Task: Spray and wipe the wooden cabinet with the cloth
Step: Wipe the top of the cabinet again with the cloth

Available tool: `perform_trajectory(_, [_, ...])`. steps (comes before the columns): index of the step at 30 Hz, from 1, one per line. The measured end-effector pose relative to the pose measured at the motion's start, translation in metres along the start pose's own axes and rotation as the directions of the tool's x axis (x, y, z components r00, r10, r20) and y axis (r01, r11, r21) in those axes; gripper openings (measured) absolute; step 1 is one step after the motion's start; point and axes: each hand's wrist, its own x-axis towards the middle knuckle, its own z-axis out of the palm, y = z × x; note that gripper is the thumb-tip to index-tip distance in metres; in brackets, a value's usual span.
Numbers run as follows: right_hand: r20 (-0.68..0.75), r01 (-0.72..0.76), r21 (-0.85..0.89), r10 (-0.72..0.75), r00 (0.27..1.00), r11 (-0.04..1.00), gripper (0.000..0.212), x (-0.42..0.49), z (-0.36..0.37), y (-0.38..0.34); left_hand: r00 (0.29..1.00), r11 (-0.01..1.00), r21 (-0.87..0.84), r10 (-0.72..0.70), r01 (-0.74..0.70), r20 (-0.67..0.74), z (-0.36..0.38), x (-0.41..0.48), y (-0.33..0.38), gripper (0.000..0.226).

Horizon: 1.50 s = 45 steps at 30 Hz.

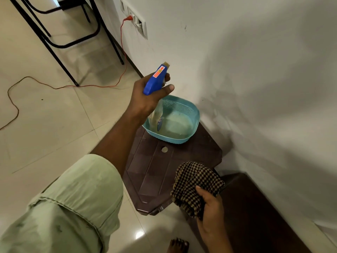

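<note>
I see left hand [145, 99] gripping spray bottle [155, 79] mid-frame above basket [195, 114] at stool [155, 172] far edge; right hand [209, 210] bunching cloth [195, 183] lower right; bare floor [45, 125] left.

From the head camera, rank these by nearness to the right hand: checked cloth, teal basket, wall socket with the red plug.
1. checked cloth, gripped in the right hand.
2. teal basket, ahead on the brown stool, under the left hand's spray bottle.
3. wall socket, far up the wall.

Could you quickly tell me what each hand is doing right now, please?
Left hand: closed around the spray bottle, above the teal basket.
Right hand: closed on the checked cloth.
</note>
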Motion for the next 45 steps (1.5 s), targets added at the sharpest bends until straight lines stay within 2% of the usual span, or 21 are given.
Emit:
perform_trajectory(3, [0.013,-0.002,0.004,0.002,1.000,1.000,0.047,0.001,0.000,0.000,1.000,0.999,-0.039,-0.018,0.017,-0.011,0.001,-0.004,-0.007,0.044])
perform_trajectory(5, [0.003,0.002,0.020,-0.002,1.000,1.000,0.054,0.001,0.001,0.000,1.000,0.998,-0.059,-0.020,0.019,-0.014,0.002,-0.006,-0.007,0.044])
perform_trajectory(7, [-0.010,0.011,0.034,-0.011,1.000,0.999,0.063,0.002,0.002,0.001,0.999,0.999,-0.034,-0.021,0.021,-0.025,0.002,-0.008,-0.008,0.040])
perform_trajectory(10, [-0.014,0.031,0.039,-0.030,0.999,0.999,0.056,0.002,0.000,0.003,0.997,0.999,0.025,-0.023,0.025,-0.078,0.002,-0.012,-0.011,0.027])
perform_trajectory(16, [-0.015,0.020,0.065,-0.019,1.000,0.998,0.056,-0.003,-0.007,0.006,0.979,0.976,0.203,-0.039,0.081,-0.201,0.001,-0.019,-0.030,0.039])
perform_trajectory(18, [-0.003,0.035,0.083,-0.035,0.999,0.996,0.052,-0.004,-0.011,0.006,0.973,0.963,0.245,-0.056,0.113,-0.226,0.000,-0.024,-0.036,0.050])
perform_trajectory(21, [-0.017,0.058,0.099,-0.057,0.998,0.993,0.050,-0.006,-0.014,0.007,0.957,0.963,0.230,-0.073,0.141,-0.282,0.006,-0.041,-0.042,0.072])
perform_trajectory(23, [-0.012,0.066,0.114,-0.065,0.998,0.991,0.051,-0.009,-0.017,0.009,0.920,0.959,0.211,-0.099,0.191,-0.380,0.013,-0.062,-0.047,0.079])
perform_trajectory(26, [-0.013,0.056,0.135,-0.054,0.998,0.989,0.045,-0.011,-0.026,0.010,0.857,0.946,0.243,-0.061,0.213,-0.511,0.024,-0.103,-0.053,0.078])
perform_trajectory(28, [-0.032,0.056,0.158,-0.052,0.998,0.986,0.049,-0.012,-0.038,0.013,0.857,0.938,0.308,0.023,0.160,-0.515,0.040,-0.137,-0.053,0.074])
perform_trajectory(30, [-0.061,0.073,0.163,-0.064,0.996,0.984,0.057,-0.016,-0.054,0.018,0.880,0.935,0.338,0.067,0.109,-0.470,0.062,-0.176,-0.055,0.070])
perform_trajectory(32, [-0.086,0.084,0.153,-0.072,0.994,0.985,0.052,-0.018,-0.076,0.027,0.918,0.917,0.386,0.068,0.096,-0.390,0.085,-0.214,-0.067,0.067])
perform_trajectory(34, [-0.146,0.084,0.145,-0.063,0.987,0.986,0.040,-0.021,-0.104,0.037,0.973,0.900,0.424,-0.003,0.104,-0.231,0.110,-0.251,-0.087,0.065])
perform_trajectory(37, [-0.256,0.114,0.117,-0.081,0.963,0.987,0.033,-0.028,-0.152,0.056,0.992,0.867,0.488,-0.125,0.104,0.012,0.143,-0.304,-0.113,0.058])
perform_trajectory(41, [-0.424,0.140,0.158,-0.060,0.904,0.977,0.024,-0.043,-0.223,0.079,0.926,0.831,0.554,-0.172,-0.046,0.335,0.181,-0.364,-0.136,0.052])
perform_trajectory(45, [-0.568,0.199,0.142,-0.085,0.819,0.970,0.021,-0.058,-0.305,0.112,0.788,0.795,0.555,-0.171,-0.245,0.592,0.208,-0.418,-0.171,0.048])
